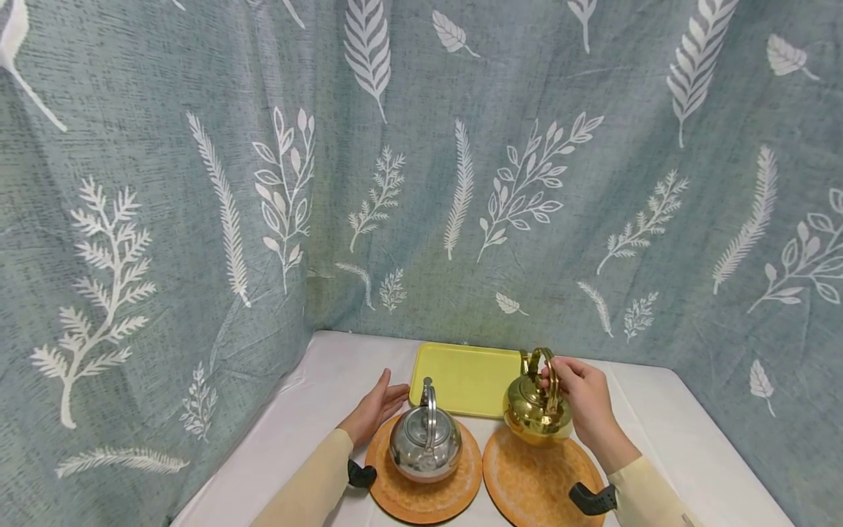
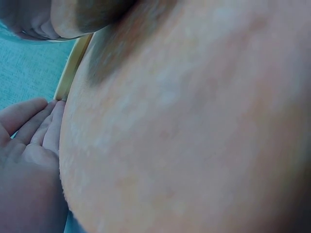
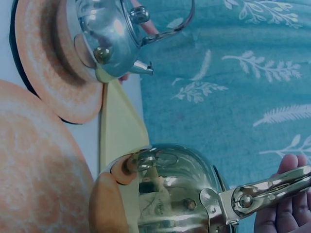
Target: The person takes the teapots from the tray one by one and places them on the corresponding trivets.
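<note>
In the head view my right hand point(image 1: 586, 402) grips the handle of a shiny gold kettle point(image 1: 536, 410). The kettle overlaps the tray's right end and the far part of the right round mat. Its polished body point(image 3: 180, 189) fills the lower middle of the right wrist view, with my fingers point(image 3: 289, 216) at the handle. A silver kettle point(image 1: 424, 446) stands on the left round mat point(image 1: 470, 476). Beside it, to the left, my left hand point(image 1: 375, 410) is held with fingers straight and thumb up, fingertips right at the left edge of the yellow tray point(image 1: 461, 377).
Behind the mats the tray lies flat near the back of the white-covered table point(image 1: 362, 355). The right orange mat point(image 1: 533, 476) is close beside the left one. A blue-green leaf-patterned curtain point(image 1: 421, 183) rises along the back and both sides.
</note>
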The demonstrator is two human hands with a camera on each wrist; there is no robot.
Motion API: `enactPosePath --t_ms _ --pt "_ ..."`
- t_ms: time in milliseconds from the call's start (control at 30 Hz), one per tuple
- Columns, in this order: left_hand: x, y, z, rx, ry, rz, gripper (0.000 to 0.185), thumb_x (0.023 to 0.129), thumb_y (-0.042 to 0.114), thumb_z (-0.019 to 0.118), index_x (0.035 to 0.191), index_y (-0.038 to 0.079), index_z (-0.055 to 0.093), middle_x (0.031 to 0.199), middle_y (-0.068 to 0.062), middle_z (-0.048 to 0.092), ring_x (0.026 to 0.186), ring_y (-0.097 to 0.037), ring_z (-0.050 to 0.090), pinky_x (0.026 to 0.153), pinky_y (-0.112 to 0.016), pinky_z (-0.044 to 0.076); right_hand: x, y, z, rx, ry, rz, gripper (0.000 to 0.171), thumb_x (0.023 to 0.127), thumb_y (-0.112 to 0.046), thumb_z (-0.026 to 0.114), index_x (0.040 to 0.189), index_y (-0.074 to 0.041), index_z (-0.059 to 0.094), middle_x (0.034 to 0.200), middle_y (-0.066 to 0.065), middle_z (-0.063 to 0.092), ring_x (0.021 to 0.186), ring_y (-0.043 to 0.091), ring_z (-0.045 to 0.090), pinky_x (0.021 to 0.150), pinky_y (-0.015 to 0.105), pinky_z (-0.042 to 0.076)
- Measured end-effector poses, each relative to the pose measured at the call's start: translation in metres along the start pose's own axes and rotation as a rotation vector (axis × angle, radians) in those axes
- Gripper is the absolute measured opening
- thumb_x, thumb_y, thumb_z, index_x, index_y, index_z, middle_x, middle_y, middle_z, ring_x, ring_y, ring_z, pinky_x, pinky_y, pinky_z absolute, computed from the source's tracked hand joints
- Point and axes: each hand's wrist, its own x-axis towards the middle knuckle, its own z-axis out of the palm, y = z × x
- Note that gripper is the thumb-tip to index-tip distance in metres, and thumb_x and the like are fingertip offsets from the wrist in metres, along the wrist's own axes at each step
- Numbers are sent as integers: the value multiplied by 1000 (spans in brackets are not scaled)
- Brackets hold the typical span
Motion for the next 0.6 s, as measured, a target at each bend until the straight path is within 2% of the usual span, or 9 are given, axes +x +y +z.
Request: enactPosePath --t_ms 267,600 --pt "1 1 2 -15 6 -9 117 102 86 29 160 -14 40 166 -29 41 157 -41 36 131 -47 31 -7 1 -4 48 20 10 27 115 -14 58 117 11 68 89 4 75 78 16 74 82 30 66" --pt "2 0 2 -18 8 -8 121 99 90 30 160 -14 40 166 -29 42 157 -41 36 131 -47 31 -15 2 -13 69 14 21 24 115 -15 58 116 6 70 88 3 76 77 13 74 81 27 66"
